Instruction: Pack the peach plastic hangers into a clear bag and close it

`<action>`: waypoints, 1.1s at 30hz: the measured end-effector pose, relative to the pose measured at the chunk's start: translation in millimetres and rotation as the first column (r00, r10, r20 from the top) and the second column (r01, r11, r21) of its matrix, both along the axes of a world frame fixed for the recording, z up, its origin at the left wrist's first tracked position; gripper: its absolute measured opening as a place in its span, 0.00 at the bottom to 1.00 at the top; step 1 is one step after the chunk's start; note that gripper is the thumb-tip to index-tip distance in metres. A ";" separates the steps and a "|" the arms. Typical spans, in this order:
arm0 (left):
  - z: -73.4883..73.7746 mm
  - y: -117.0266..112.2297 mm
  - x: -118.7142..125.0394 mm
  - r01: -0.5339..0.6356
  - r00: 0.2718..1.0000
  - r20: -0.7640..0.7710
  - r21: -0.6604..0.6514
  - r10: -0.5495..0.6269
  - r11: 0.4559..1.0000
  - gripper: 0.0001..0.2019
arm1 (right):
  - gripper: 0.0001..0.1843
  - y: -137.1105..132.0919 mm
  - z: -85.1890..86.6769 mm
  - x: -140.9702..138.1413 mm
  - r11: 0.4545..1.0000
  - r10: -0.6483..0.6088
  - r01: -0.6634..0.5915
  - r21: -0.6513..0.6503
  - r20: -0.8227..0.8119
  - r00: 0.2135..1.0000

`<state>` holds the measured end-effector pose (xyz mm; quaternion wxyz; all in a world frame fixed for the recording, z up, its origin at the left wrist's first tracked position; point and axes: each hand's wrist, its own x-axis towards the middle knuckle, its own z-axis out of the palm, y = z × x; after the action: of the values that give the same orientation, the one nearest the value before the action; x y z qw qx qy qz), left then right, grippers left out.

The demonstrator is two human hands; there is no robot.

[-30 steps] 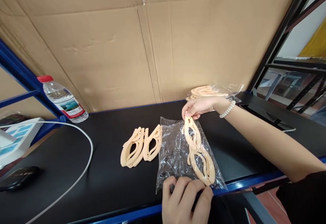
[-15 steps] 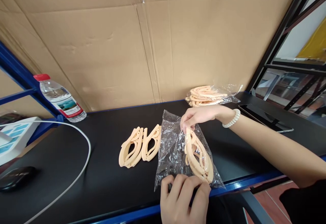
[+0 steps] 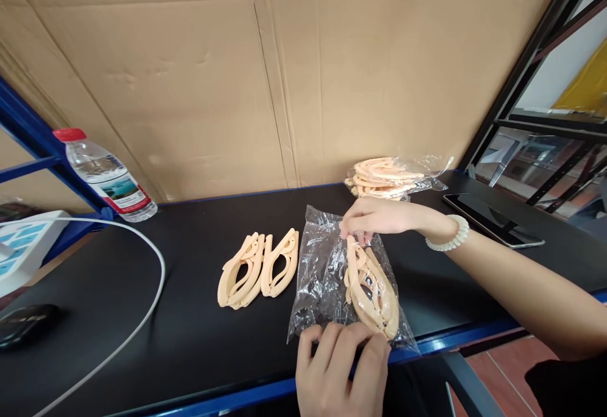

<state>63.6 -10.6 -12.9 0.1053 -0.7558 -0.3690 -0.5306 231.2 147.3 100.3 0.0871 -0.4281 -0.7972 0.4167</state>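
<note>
A clear plastic bag (image 3: 317,278) lies near the table's front edge with beige folding hangers (image 3: 374,294) in its right part. At the bag's near edge, the curled fingers of my left hand (image 3: 341,366) grip the plastic; their tips are partly hidden. My right hand (image 3: 377,218) is at the bag's far end, its bent fingers closed at the hangers' upper end. The exact contact there is partly hidden by the hand. To the left of the bag, more beige folding hangers (image 3: 241,271) lie side by side on the black table (image 3: 190,341).
Behind my right hand, a filled bag of hangers (image 3: 386,177) rests against the cardboard wall (image 3: 190,88). A tablet (image 3: 493,220) lies at the right. On the left are a water bottle (image 3: 111,177), a white cable (image 3: 159,284), a black mouse (image 3: 26,325) and a white-blue box (image 3: 33,246).
My right hand has shifted slightly right, its wrist turned and its fingers straighter over the hangers' end. My left hand stays at the bag's near edge. The view has moved a little.
</note>
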 end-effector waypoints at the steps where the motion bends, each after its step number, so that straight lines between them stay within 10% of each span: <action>1: -0.1 -0.1 0.2 0.001 1.000 0.001 0.002 -0.001 1.000 0.07 | 0.17 1.4 0.7 0.5 0.999 0.022 -0.023 -0.030 -0.034 0.999; 22: -1.2 -0.8 -3.0 0.030 0.994 -0.101 -0.031 -0.033 0.999 0.07 | 0.17 22.8 -4.3 13.2 0.922 0.157 -0.173 -0.345 -0.076 0.985; 33: -9.0 -2.3 16.8 0.082 0.995 0.054 0.033 -0.084 0.996 0.08 | 0.20 13.6 1.9 -2.7 0.971 0.169 -0.189 0.148 0.140 0.976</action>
<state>80.4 -12.9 -21.9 0.0845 -0.7539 -0.3319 -0.5607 228.6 160.9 102.2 0.0328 -0.3715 -0.8674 0.3294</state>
